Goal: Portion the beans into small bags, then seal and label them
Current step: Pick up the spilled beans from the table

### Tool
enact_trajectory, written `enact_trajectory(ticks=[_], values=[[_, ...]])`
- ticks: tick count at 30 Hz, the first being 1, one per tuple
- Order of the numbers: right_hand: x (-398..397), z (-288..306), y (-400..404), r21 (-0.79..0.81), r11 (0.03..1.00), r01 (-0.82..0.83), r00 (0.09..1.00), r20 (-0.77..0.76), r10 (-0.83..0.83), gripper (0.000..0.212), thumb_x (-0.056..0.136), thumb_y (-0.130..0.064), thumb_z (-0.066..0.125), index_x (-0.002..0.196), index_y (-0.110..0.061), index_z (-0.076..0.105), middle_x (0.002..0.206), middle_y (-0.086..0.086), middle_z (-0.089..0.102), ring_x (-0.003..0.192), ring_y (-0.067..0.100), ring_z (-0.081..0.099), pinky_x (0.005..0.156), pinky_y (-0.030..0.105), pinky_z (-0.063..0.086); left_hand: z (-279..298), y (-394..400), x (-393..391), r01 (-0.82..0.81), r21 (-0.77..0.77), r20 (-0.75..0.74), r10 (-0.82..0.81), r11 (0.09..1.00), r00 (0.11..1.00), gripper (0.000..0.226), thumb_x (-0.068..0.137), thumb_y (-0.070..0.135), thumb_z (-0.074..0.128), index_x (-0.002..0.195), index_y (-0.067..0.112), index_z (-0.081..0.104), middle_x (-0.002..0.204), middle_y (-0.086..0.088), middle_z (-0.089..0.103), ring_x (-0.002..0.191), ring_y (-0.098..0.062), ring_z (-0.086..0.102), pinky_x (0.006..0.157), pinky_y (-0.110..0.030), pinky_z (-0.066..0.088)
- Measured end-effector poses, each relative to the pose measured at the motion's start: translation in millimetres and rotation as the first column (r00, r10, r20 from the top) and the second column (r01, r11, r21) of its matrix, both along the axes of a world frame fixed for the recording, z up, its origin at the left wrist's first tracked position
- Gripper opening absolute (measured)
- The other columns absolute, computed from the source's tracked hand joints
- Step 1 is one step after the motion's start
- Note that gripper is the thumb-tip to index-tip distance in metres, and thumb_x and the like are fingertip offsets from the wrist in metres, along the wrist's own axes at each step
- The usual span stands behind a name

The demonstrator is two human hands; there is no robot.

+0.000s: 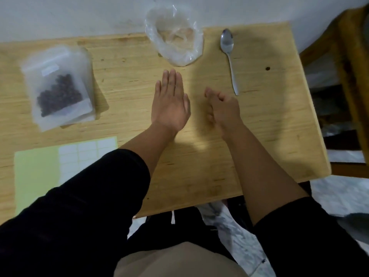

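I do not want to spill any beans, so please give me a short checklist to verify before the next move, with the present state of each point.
1. Left hand free: ok, flat and holding nothing.
2. Right hand free: ok, fingers loosely curled, nothing seen in it.
3. Spoon within reach: ok, lying beside the right hand.
4. Clear plastic bag holds beans to portion: cannot tell, looks nearly empty.
5. Frosted zip bag of beans sealed: cannot tell, blurred.
6. Label sheet has labels left: ok.

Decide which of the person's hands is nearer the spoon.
Right. The right hand lies just left of the spoon handle's lower end; the left hand is farther left, flat on the table.
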State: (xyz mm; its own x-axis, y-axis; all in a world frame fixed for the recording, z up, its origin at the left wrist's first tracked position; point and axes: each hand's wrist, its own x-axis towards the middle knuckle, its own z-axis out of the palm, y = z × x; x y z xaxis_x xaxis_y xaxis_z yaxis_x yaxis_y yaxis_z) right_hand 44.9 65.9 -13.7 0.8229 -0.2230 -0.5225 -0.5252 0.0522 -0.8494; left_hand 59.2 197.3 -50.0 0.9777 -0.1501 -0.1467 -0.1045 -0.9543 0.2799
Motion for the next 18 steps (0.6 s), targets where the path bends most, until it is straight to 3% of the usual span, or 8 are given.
enact_trajectory(ticks=[3,7,10,12,15,18], values=[[-22,2,-10,0.436,0.891,0.131,0.990,-0.011,-0.140,0.024,0.095,-0.024,0.052,0.073,-0.014,0.052,0.047,-0.010,0.031,0.039,0.002,0.027,0.035,0.015,0.023,4,-8,-17,0.059,-0.029,-0.018,-0.059,0.998,0.998,0.059,0.100,0.030,0.019,0.150,0.003,0.001,0.159,-0.014,-0.003,0.146,-0.026,-0.010,0.119,-0.038,-0.005],[-43,5,-31,0.655,0.720,0.230,0.969,-0.084,-0.233,0.025,0.097,-0.021,0.042,0.074,-0.013,0.047,0.056,-0.005,0.044,0.043,0.003,0.037,0.033,0.014,0.024,9,-34,-51,0.187,-0.073,-0.023,-0.189,0.980,0.982,0.059,0.100,0.027,0.027,0.149,0.003,0.007,0.159,-0.013,0.005,0.146,-0.027,-0.005,0.118,-0.039,-0.003],[-53,7,-53,0.682,0.667,0.300,0.944,-0.113,-0.309,0.021,0.093,-0.013,0.039,0.076,-0.009,0.051,0.063,0.001,0.053,0.047,0.008,0.045,0.033,0.015,0.028,10,-58,-59,0.263,-0.077,-0.048,-0.267,0.962,0.962,0.058,0.101,0.028,0.023,0.150,0.004,0.003,0.159,-0.011,0.003,0.146,-0.024,-0.006,0.117,-0.037,-0.006],[-56,10,-71,0.651,0.681,0.336,0.928,-0.105,-0.357,0.020,0.091,-0.010,0.038,0.081,-0.006,0.055,0.065,0.004,0.054,0.049,0.009,0.048,0.035,0.015,0.029,11,-78,-59,0.319,-0.054,-0.062,-0.322,0.946,0.945,0.058,0.102,0.029,0.020,0.149,0.005,-0.002,0.159,-0.010,-0.002,0.146,-0.023,-0.009,0.117,-0.035,-0.007],[-54,12,-98,0.542,0.766,0.347,0.927,-0.075,-0.367,0.023,0.094,-0.018,0.041,0.087,-0.006,0.060,0.061,-0.001,0.047,0.046,0.006,0.041,0.035,0.015,0.025,12,-106,-52,0.357,-0.066,-0.048,-0.360,0.932,0.932,0.058,0.101,0.028,0.019,0.149,0.005,-0.004,0.159,-0.011,-0.004,0.146,-0.024,-0.009,0.118,-0.035,-0.004],[-48,8,-126,0.328,0.895,0.303,0.952,-0.052,-0.303,0.029,0.097,-0.031,0.044,0.093,-0.010,0.064,0.053,-0.007,0.030,0.043,0.004,0.028,0.035,0.016,0.020,12,-133,-35,0.360,-0.073,-0.005,-0.362,0.930,0.932,0.058,0.101,0.026,0.022,0.149,0.003,0.000,0.159,-0.012,0.000,0.146,-0.025,-0.006,0.119,-0.036,0.000]])
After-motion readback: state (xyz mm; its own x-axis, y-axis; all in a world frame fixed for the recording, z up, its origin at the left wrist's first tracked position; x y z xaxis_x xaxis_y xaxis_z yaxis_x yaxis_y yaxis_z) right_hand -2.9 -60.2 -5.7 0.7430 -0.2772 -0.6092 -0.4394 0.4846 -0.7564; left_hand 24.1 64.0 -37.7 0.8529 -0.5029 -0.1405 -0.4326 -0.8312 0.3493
